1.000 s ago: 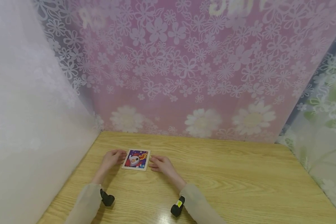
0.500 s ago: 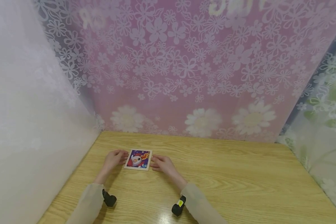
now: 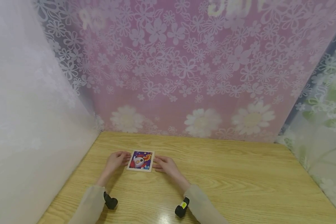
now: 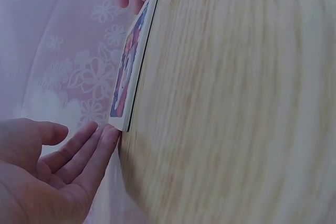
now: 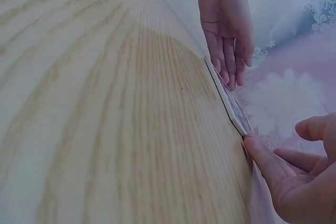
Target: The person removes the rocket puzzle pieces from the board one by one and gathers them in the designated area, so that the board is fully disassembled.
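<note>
A square picture board (image 3: 141,161) with a cream border and a cartoon rocket on purple lies flat on the wooden table. At its left edge is my left hand (image 3: 116,162), fingers extended and fingertips right at the border. My right hand (image 3: 167,166) mirrors this on the opposite edge. From the left wrist view, the fingers (image 4: 86,163) of the left hand meet the near corner of the board (image 4: 128,72). In the right wrist view, the right index finger (image 5: 262,158) reaches the board's (image 5: 233,111) corner, with the thumb held away from it.
The wood-grain table (image 3: 235,177) extends far to the right of the board. A pink flowered curtain (image 3: 168,77) hangs behind it, and a whitish sheet (image 3: 39,124) borders the left side. Black wrist cameras (image 3: 111,201) sit at both sleeves.
The picture board has slid a short way to the right along the table. Both hands have shifted right with it, staying at its two sides.
</note>
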